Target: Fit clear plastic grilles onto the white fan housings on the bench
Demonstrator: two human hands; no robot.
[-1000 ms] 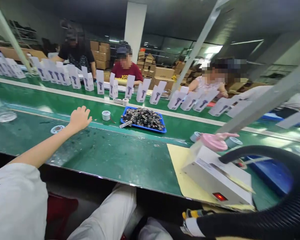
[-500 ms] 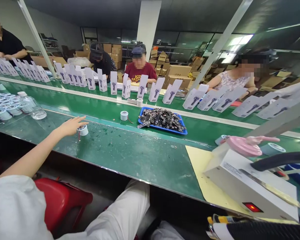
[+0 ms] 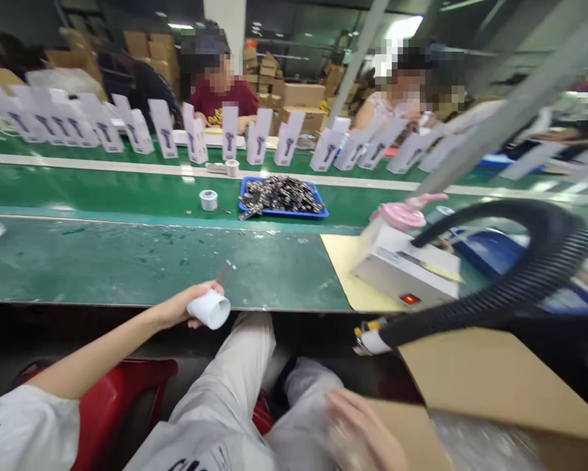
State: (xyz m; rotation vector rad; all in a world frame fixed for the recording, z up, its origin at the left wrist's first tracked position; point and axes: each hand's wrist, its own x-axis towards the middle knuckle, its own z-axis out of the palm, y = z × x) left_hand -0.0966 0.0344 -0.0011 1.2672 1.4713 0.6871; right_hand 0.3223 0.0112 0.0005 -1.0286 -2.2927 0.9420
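My left hand [image 3: 190, 306] is closed around a white hollow round housing [image 3: 213, 309], held at the bench's front edge above my lap. The housing's open end is turned towards me, and thin red wires with a small white connector stick up behind it. Low in the picture, my right hand [image 3: 365, 425] is smeared by motion beside an open cardboard box [image 3: 500, 376]. Clear plastic bags [image 3: 480, 441] lie in that box. Whether the right fingers hold anything is not visible.
A blue tray [image 3: 284, 212] heaped with small dark parts stands on the green belt, beside another wired housing [image 3: 208, 200]. On the right are a white machine [image 3: 406, 265] with a lit red switch and a thick black hose [image 3: 534, 261]. White boxes [image 3: 257, 144] line the far side, with co-workers behind.
My left hand has come from the bench's left side towards me, lifting and tipping the housing. My right hand has entered at the bottom. The camera view has swung right and down.
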